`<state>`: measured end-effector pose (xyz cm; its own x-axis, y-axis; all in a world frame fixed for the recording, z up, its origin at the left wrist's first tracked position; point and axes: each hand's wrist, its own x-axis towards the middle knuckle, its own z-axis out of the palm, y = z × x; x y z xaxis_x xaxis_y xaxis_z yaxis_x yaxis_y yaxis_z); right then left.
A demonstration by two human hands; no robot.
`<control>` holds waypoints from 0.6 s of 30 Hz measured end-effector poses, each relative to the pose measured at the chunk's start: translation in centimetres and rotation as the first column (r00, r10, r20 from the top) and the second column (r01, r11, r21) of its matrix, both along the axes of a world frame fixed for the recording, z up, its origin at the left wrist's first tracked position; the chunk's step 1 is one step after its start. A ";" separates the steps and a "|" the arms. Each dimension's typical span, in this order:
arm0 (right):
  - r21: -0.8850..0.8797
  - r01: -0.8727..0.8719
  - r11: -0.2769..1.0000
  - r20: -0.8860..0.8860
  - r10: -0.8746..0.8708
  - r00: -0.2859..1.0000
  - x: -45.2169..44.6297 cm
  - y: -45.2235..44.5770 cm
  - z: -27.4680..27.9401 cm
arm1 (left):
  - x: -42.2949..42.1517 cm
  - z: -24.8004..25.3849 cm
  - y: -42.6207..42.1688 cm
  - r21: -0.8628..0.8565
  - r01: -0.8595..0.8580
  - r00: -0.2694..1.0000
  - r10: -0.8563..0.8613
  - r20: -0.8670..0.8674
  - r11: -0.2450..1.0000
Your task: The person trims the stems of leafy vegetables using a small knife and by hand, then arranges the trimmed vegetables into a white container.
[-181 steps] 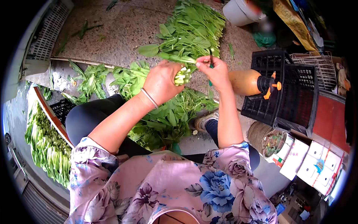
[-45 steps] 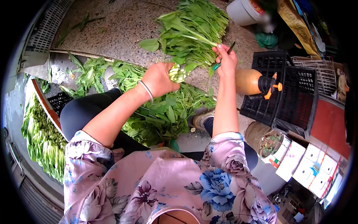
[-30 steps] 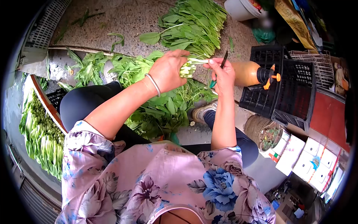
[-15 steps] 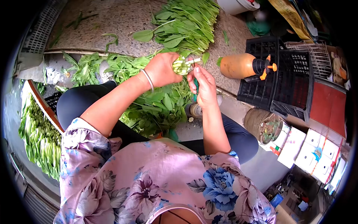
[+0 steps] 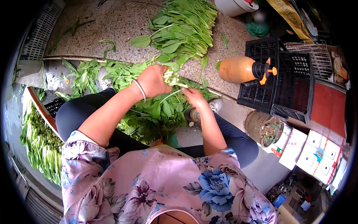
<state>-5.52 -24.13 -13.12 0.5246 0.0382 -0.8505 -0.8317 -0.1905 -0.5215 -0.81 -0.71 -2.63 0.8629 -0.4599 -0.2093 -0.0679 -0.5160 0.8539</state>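
Note:
My left hand, a bracelet on its wrist, is closed round a bunch of green stems whose pale cut ends face right. Just below and to the right, my right hand has its fingertips together on a thin leafy stem, which runs left over the loose greens. The dark blade and green handle seen in it earlier are hidden now. Above both hands, a neat pile of leafy greens lies on the speckled stone slab.
An orange spray bottle lies right of the pile, beside black crates. A white bucket stands at the top. More stacked greens are at the far left. Below right are a round bin and white boxes.
My right hand first brought a leafy stem from the pile to the bunch, then moved down to the loose greens. My left hand kept the bunch and shifted slightly down and left.

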 end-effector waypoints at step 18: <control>-0.116 0.456 0.882 0.695 -0.256 0.672 17.7 1.6 -0.7 | 1.4 0.1 -0.1 -0.269 -0.349 0.878 0.213 -0.429 0.898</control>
